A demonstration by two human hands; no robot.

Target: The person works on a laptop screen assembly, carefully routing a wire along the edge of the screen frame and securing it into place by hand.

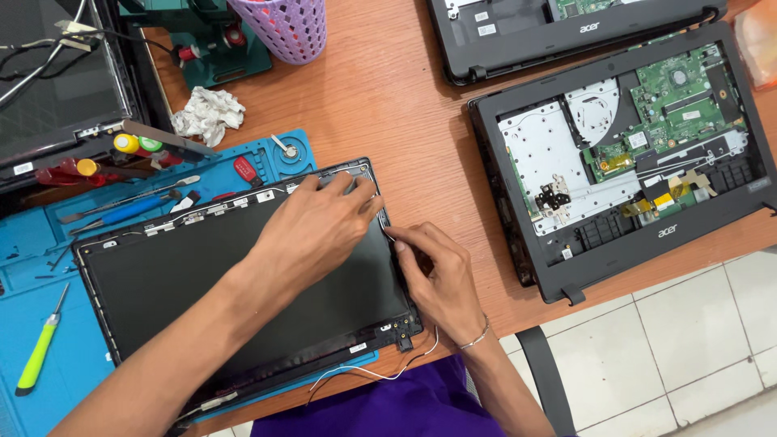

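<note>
Both hands are laid on the right edge of a dark laptop screen panel (pixel 243 283), which lies flat on a blue mat (pixel 48 340) at the near left. The left hand (pixel 320 231) is stretched palm-down, fingers spread and pressed at the panel's far right corner. The right hand (pixel 437 283) is curled, fingertips pinched on the panel's right edge. An opened laptop base (pixel 623 154) is seen well apart, right.

Wooden desk (pixel 405 105), white tiled floor (pixel 688 340)
</note>
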